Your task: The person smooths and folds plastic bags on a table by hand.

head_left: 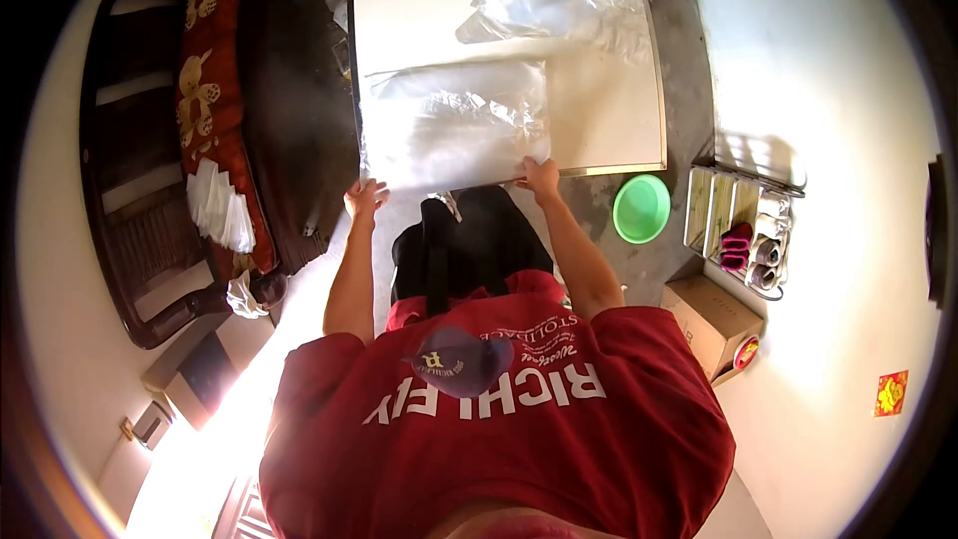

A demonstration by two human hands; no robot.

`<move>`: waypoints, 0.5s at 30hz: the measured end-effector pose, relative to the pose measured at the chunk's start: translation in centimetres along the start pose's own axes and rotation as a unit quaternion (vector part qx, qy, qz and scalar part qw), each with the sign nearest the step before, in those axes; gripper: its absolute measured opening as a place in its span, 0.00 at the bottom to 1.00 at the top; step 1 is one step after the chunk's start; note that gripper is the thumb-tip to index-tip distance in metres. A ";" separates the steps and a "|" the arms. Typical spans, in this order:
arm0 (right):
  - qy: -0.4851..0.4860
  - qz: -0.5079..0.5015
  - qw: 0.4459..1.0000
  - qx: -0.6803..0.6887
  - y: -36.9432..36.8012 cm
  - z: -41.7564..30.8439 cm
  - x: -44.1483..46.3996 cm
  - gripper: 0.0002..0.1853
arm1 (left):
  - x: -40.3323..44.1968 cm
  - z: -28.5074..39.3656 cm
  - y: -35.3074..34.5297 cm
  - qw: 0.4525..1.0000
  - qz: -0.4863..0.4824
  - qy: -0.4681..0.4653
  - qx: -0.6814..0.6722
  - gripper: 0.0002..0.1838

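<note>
Plastic film, translucent, rectangular, glossy, creased

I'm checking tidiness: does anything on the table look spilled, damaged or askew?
Nothing looks spilled or damaged. The crumpled plastic, far right on the table, looks untidy compared with the flatter plastic in the left hand and right hand.

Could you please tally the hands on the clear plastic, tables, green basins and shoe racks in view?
Hands: 2 (left hand, right hand), on the clear plastic
Table: 1
Green basin: 1
Shoe rack: 1
Total: 5
</note>
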State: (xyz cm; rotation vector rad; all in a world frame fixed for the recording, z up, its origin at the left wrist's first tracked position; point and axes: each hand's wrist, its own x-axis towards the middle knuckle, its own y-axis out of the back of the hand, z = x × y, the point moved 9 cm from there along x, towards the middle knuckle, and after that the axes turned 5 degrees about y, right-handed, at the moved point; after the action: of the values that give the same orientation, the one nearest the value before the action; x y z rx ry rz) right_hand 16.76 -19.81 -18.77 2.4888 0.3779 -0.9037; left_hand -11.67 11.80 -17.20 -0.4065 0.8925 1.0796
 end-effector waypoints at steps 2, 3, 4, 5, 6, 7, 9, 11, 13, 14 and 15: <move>0.018 0.010 1.000 -0.002 0.0 2.0 1.6 0.12 | 0.9 -1.2 0.6 1.000 0.000 0.013 0.023 0.09; 0.039 0.018 0.999 -0.004 0.1 2.2 2.0 0.11 | 1.0 -1.4 0.6 0.999 0.000 0.024 0.042 0.10; 0.035 0.018 0.999 -0.004 0.2 2.8 2.4 0.11 | 0.9 -1.5 0.8 0.997 0.013 0.023 0.073 0.10; 0.049 0.018 0.999 -0.009 0.2 3.2 2.7 0.10 | 1.1 -1.5 1.0 0.997 0.013 0.026 0.075 0.10; 0.063 0.019 0.998 -0.014 0.1 2.9 2.5 0.10 | 1.3 -1.6 1.2 0.996 0.011 0.024 0.087 0.10; 0.059 0.020 0.998 -0.014 0.1 2.9 2.3 0.10 | 1.4 -1.8 1.3 0.995 0.010 0.024 0.099 0.10; 0.063 0.043 0.997 -0.003 0.7 3.2 2.3 0.10 | 1.9 -1.7 1.2 0.994 0.003 0.003 0.105 0.10; 0.079 0.058 0.995 -0.013 0.9 3.8 2.9 0.10 | 2.4 -1.7 1.1 0.994 -0.004 -0.016 0.110 0.10; 0.099 0.071 0.992 -0.021 1.3 3.8 3.2 0.10 | 3.0 -0.9 0.6 0.991 -0.032 -0.070 0.113 0.10; 0.087 0.073 0.993 -0.017 1.4 4.3 3.3 0.10 | 3.4 -0.9 0.6 0.990 -0.034 -0.069 0.115 0.10; 0.075 0.074 0.994 -0.014 1.6 4.5 3.3 0.11 | 2.9 0.6 0.1 0.983 -0.030 -0.101 0.149 0.10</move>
State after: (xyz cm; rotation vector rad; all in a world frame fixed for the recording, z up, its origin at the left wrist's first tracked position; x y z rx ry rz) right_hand 17.44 -23.13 -23.52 2.5278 0.2492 -0.6513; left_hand -11.04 13.92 -19.10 -0.0717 0.8396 0.8960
